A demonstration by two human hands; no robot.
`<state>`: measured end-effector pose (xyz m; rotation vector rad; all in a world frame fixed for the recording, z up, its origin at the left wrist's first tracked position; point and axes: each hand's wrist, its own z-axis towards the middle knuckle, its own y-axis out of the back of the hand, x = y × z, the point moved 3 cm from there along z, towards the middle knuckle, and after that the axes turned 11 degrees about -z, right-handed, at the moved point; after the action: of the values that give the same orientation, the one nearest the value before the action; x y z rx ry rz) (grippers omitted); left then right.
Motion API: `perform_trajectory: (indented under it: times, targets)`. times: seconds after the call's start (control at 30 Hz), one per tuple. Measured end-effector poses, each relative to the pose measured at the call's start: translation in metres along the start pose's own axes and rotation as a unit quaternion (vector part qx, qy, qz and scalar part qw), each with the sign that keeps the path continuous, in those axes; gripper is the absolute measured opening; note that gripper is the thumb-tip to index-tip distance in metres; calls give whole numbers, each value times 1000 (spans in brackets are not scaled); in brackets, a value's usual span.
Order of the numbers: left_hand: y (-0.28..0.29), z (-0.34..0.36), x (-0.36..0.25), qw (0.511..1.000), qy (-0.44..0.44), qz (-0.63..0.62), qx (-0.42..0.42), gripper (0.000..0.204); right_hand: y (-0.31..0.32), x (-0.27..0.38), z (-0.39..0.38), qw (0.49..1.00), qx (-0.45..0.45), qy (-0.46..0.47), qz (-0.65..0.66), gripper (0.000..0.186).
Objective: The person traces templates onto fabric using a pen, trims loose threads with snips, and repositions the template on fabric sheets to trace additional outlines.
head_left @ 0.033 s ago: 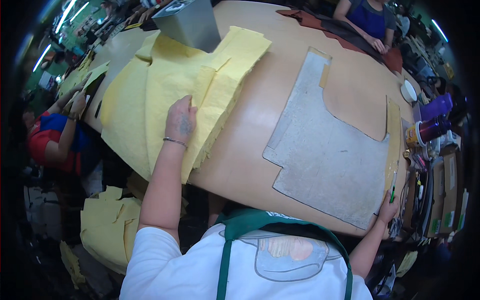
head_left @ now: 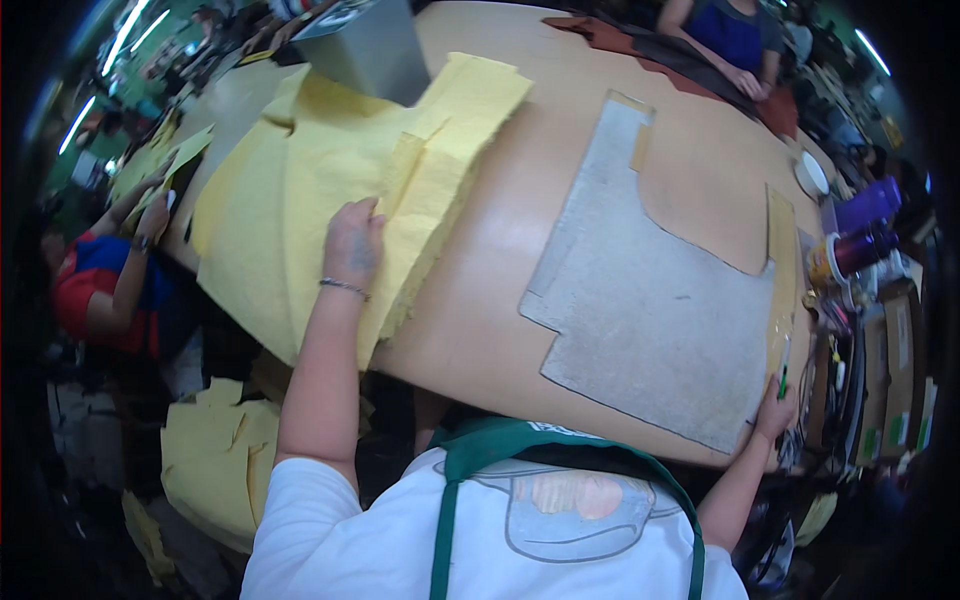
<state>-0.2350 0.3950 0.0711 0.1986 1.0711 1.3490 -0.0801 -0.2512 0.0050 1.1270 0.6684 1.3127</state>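
Note:
My left hand (head_left: 353, 243) is closed on the yellow felt-like sheets (head_left: 290, 210), fingers curled at a fold in the top layer. They lie in a thick stack with ragged edges on the left of the table. At the right edge of the table, my right hand (head_left: 775, 408) is closed around a slim green pen-like tool (head_left: 783, 380), its silvery end pointing away from me. That hand is beside the near right corner of a grey flat pattern piece (head_left: 650, 290). The pattern has a curved cut-out and tan tape strips along some edges.
A grey metal bin (head_left: 370, 50) stands at the back against the yellow stack. More yellow pieces (head_left: 220, 450) sit below the table at left. A white bowl (head_left: 811, 174) and purple tumbler (head_left: 868, 248) line the right edge. Co-workers sit at left and far right, near brown leather (head_left: 640, 55).
The whole view has shifted slightly, so the table and what is on it appear a little further left. Both hands keep their holds.

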Motion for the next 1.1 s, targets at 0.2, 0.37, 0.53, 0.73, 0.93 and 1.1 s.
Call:
perform_trajectory:
  times: [0.2,0.37,0.53,0.73,0.93,1.1]
  targets:
    - [-2,3,4,996,64,-41,44,21,-3,14,-2,998,-14,-27,62,32]
    - [-9,8,32,992,86,-38,87,32,3,20,-5,996,-6,-72,46,31]
    - [-11,28,30,981,103,-126,102,31,6,19,-6,995,-3,-82,66,33]
    - [7,69,11,915,170,-350,-108,35,10,20,-4,996,0,-66,64,34]
    - [-79,93,-90,880,74,-466,-49,32,9,10,-6,996,-6,-74,50,33]
    - [-143,-37,-255,837,-283,-284,373,20,4,18,-7,995,-1,-65,75,34]
